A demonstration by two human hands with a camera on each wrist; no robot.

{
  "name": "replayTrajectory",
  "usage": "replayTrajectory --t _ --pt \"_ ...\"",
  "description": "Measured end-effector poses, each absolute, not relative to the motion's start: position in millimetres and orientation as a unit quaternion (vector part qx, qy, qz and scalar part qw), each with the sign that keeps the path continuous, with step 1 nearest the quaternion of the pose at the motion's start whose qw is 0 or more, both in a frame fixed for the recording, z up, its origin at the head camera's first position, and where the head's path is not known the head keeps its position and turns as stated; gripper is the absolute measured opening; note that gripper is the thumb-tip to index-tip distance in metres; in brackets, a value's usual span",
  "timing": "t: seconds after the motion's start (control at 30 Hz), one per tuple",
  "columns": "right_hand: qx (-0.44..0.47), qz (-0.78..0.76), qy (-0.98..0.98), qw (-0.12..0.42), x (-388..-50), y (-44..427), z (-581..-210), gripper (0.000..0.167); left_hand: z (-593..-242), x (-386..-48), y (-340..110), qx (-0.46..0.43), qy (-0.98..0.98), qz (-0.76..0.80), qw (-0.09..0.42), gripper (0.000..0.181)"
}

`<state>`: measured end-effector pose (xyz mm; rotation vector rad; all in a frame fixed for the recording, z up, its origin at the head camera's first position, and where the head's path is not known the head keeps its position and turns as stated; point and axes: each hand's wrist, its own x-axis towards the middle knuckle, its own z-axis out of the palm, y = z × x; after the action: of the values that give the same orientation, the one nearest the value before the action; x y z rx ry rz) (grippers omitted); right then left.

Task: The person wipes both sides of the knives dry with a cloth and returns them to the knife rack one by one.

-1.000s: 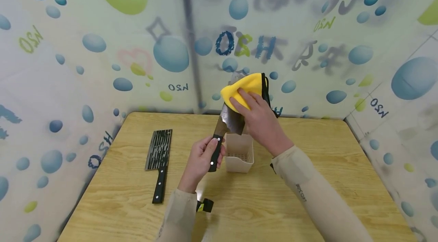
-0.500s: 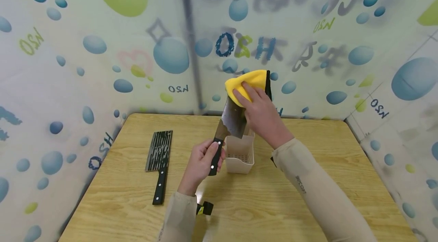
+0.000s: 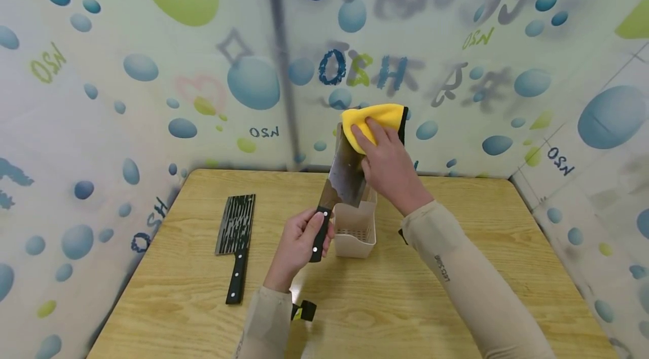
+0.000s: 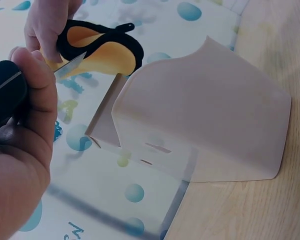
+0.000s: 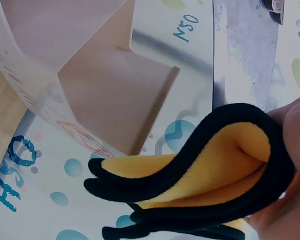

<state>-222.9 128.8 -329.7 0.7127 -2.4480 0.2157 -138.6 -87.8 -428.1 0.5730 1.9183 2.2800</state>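
My left hand (image 3: 299, 240) grips the black riveted handle of a cleaver (image 3: 347, 170), its blade tilted upward away from me. A folded yellow cloth (image 3: 377, 119) with black edging lies over the upper end of the blade. My right hand (image 3: 392, 170) holds that cloth against the metal, the thumb side hidden in the head view. In the right wrist view the cloth (image 5: 210, 165) is folded into loops beside the blade (image 5: 242, 65). Below the blade stands a beige holder (image 3: 355, 246) with slots in its base. A second cleaver (image 3: 235, 235) with a black-streaked blade lies flat at left.
The wooden table (image 3: 456, 291) runs back to a patterned wall (image 3: 203, 66), with more patterned walls at both sides. A small black object (image 3: 304, 310) with a yellow-green mark sits near my left sleeve. Another dark bit (image 3: 403, 236) shows beside my right cuff.
My right hand and the cloth have shifted slightly right along the blade's upper end, uncovering more of its left edge. The cleaver has dropped a little in my left hand's grip.
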Motion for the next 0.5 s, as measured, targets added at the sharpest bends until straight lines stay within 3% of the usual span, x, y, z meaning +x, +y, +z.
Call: replayTrajectory --t 0.5 --pt "0.251 0.105 -0.921 0.278 -217 133 -341 0.057 -429 -139 -89 0.182 0.622 0.760 0.049 0.040"
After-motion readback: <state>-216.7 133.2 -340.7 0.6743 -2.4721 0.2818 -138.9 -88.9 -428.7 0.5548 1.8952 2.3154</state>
